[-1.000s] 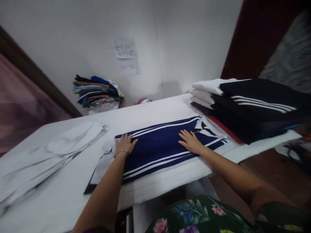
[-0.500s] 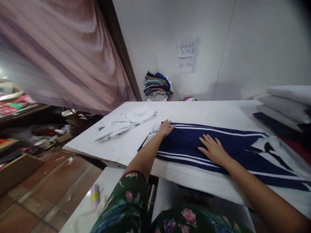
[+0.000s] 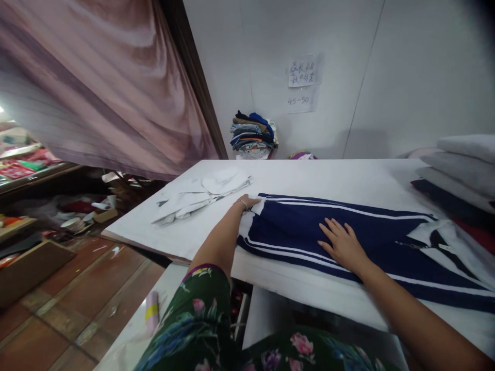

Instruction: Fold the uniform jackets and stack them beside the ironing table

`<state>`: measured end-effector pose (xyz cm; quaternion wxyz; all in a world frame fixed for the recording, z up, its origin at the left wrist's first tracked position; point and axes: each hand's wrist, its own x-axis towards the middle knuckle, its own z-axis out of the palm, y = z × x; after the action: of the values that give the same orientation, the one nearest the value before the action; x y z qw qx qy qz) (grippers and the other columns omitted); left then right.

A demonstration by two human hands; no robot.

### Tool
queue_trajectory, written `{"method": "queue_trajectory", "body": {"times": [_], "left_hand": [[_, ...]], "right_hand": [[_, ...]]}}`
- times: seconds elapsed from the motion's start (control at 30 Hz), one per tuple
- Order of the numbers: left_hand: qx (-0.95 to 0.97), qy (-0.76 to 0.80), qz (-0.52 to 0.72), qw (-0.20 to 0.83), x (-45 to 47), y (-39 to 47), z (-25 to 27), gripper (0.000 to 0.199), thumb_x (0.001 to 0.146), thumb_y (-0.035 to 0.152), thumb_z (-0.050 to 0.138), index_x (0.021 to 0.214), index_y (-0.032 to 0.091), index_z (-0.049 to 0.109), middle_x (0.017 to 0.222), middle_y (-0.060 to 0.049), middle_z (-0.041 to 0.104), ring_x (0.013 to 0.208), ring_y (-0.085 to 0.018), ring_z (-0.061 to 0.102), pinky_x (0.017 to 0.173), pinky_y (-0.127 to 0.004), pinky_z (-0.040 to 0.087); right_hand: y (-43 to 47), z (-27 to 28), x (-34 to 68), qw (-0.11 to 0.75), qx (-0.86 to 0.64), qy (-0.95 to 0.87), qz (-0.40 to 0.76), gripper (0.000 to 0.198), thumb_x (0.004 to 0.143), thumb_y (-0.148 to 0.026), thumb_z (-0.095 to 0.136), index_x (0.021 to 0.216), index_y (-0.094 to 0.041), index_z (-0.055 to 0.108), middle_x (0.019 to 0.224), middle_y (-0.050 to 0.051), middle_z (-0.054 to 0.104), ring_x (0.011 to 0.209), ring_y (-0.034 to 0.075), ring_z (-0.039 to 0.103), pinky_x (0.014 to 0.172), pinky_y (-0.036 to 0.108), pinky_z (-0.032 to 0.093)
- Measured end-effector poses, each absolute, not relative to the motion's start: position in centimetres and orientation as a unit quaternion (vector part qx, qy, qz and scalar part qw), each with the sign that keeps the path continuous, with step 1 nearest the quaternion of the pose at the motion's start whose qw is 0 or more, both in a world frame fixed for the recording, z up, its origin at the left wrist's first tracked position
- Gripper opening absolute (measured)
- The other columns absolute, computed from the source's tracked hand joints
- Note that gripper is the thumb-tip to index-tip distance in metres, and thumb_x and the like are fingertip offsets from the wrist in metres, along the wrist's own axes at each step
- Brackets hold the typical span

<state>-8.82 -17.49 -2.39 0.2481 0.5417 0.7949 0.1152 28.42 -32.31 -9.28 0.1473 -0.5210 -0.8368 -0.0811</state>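
Note:
A navy jacket (image 3: 294,221) with white stripes along both long sides lies folded on the white table (image 3: 340,178). Its white collar and a zip pull are at the right end. At the left end, white edging meets my left hand (image 3: 247,202), whose fingers curl over the far corner with the thumb lying on top; the fingertips are partly hidden. My right hand (image 3: 342,245) rests flat, fingers spread, on the middle of the jacket's navy cloth.
A crumpled white garment (image 3: 204,193) lies on the table's left part. Folded clothes (image 3: 464,167) are piled at the right edge. Another clothes stack (image 3: 253,135) stands by the back wall. A pink curtain (image 3: 127,87) hangs at left, and a lilac roll (image 3: 152,312) stands on a lower surface.
My left hand has moved left from the navy cloth to the white end. That end looks straighter, and its dark projecting corner no longer shows. My right hand stays on the jacket.

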Motion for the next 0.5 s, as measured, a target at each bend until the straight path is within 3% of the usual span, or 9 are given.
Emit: {"method": "queue_trajectory", "body": {"times": [0.23,0.37,0.5], "left_hand": [[0.538,0.778,0.133,0.296,-8.5,-17.4,-1.1,0.085,0.051,0.049,0.081,0.121,0.01,0.054,0.125,-0.019,0.058,0.113,-0.033,0.055,0.078,-0.031,0.047],[0.539,0.751,0.166,0.343,-8.5,-17.6,-0.6,0.073,0.057,0.044,0.081,0.116,0.01,0.057,0.107,-0.015,0.067,0.096,-0.028,0.063,0.068,-0.028,0.05],[0.527,0.723,0.199,0.4,-8.9,-18.1,-0.6,0.072,0.063,0.044,0.078,0.122,0.012,0.052,0.097,-0.013,0.069,0.079,-0.021,0.066,0.059,-0.025,0.05]], "right_hand": [[-32.3,-9.3,28.5,0.151,-0.523,-0.835,-0.078,0.056,0.091,-0.052,0.034,0.136,-0.019,0.047,0.144,0.013,0.04,0.134,0.028,0.032,0.107,0.05,0.022],[-32.3,-9.2,28.4,0.155,-0.524,-0.835,-0.064,0.057,0.091,-0.052,0.036,0.136,-0.02,0.047,0.144,0.012,0.04,0.134,0.028,0.032,0.108,0.05,0.022],[-32.4,-9.0,28.4,0.151,-0.527,-0.834,-0.06,0.056,0.091,-0.051,0.036,0.135,-0.019,0.047,0.144,0.012,0.04,0.135,0.028,0.031,0.108,0.05,0.021]]}}
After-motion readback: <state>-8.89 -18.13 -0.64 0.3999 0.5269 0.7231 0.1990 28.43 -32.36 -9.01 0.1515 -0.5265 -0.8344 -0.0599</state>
